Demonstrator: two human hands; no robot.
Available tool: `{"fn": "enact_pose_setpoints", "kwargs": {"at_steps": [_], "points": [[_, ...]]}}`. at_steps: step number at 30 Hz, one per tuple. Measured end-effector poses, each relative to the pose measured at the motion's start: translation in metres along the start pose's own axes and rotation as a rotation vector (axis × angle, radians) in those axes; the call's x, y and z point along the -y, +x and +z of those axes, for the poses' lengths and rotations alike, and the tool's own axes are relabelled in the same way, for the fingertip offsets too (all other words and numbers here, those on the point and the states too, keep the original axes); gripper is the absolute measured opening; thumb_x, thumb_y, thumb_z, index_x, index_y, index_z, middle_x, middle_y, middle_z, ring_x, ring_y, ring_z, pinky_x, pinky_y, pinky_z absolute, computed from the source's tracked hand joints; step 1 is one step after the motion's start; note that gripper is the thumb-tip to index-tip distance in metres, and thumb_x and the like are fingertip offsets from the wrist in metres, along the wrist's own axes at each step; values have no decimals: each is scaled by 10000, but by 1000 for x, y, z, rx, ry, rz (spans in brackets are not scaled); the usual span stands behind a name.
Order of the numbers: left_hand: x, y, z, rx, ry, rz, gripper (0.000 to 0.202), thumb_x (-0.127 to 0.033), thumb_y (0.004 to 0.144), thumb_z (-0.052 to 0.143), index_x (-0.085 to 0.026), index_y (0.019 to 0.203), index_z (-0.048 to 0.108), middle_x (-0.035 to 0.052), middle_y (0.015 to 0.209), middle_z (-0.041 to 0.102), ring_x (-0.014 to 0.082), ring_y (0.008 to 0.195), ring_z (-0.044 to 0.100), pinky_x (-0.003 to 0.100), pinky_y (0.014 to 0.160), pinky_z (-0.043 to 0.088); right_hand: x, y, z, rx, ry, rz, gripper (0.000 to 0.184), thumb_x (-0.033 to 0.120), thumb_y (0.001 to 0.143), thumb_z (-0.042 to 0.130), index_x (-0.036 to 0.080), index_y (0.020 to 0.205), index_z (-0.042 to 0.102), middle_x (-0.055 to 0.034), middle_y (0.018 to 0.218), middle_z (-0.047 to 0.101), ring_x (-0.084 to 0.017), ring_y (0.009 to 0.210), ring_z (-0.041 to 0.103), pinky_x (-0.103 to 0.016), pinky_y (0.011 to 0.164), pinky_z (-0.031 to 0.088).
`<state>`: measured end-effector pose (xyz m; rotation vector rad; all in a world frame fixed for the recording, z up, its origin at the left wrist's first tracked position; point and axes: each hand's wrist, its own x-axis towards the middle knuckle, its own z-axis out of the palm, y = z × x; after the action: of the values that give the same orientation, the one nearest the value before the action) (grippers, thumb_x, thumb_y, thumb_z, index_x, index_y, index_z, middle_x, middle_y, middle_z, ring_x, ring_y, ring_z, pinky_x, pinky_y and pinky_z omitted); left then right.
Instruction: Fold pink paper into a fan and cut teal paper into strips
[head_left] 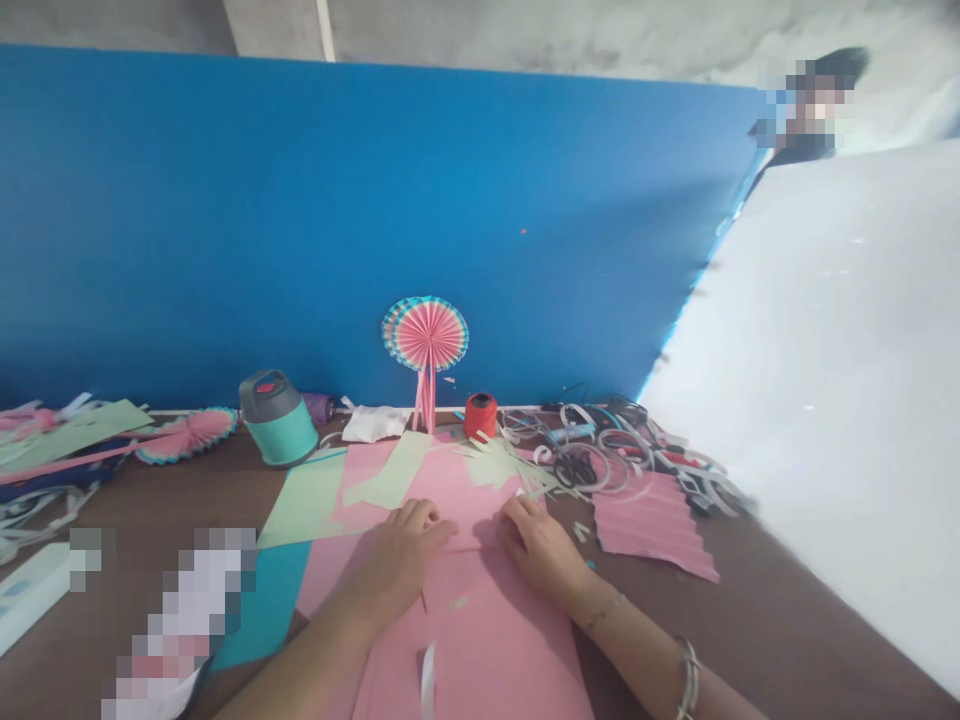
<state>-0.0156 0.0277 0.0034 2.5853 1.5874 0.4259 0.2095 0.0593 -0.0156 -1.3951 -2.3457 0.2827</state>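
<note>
Pink paper sheets (495, 640) lie in front of me on the brown table. My left hand (405, 548) is closed with curled fingers at the upper part of the pink paper, its thumb pointing right. A short gap away, my right hand (534, 545) is closed at the same paper, fingertips pinched down. Between the hands runs a straight edge or crease in the paper; fingers partly hide it. Pale green paper (390, 475) and green strips (499, 463) lie just beyond. A blue sheet (262, 600) shows under the left side.
A pleated pink-and-blue paper fan (426, 335) stands against the blue partition (300, 220). Behind my hands are a red thread spool (480, 416) and a teal container (281, 430). Tangled cables (615, 450) and pleated pink paper (652, 520) lie right; another fan (187, 437) lies left.
</note>
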Motion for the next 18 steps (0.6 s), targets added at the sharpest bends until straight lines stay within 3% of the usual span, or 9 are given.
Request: {"fn": "enact_pose_setpoints", "kwargs": {"at_steps": [4, 8, 13, 18], "points": [[-2, -1, 1, 15, 25, 171, 520, 12, 780, 422, -358, 1116, 563, 33, 1178, 478, 198, 1100, 414, 330, 860, 367, 0, -1, 2, 29, -201, -184, 192, 79, 839, 463, 194, 903, 602, -63, 923, 545, -172, 819, 480, -266, 689, 352], [-1, 0, 0, 21, 16, 169, 481, 14, 781, 430, -339, 1052, 613, 33, 1167, 493, 200, 1089, 418, 337, 857, 362, -6, -1, 3, 64, -239, -349, 221, 117, 850, 500, 255, 942, 647, -50, 951, 550, -176, 848, 455, -282, 719, 335], [5, 0, -7, 20, -51, 89, 350, -64, 810, 452, -311, 851, 696, 19, 1078, 541, 194, 1000, 449, 332, 811, 367, -6, -1, -10, 105, -172, -330, 222, 134, 821, 544, 277, 911, 688, -44, 965, 564, -184, 893, 447, -294, 737, 318], [20, -2, -6, -28, -125, 38, 360, 11, 699, 439, -235, 631, 692, 36, 1053, 565, 196, 979, 462, 348, 812, 378, -1, -5, -22, 103, -152, -279, 216, 128, 792, 540, 253, 874, 696, -39, 847, 566, -181, 858, 449, -315, 764, 310]]}}
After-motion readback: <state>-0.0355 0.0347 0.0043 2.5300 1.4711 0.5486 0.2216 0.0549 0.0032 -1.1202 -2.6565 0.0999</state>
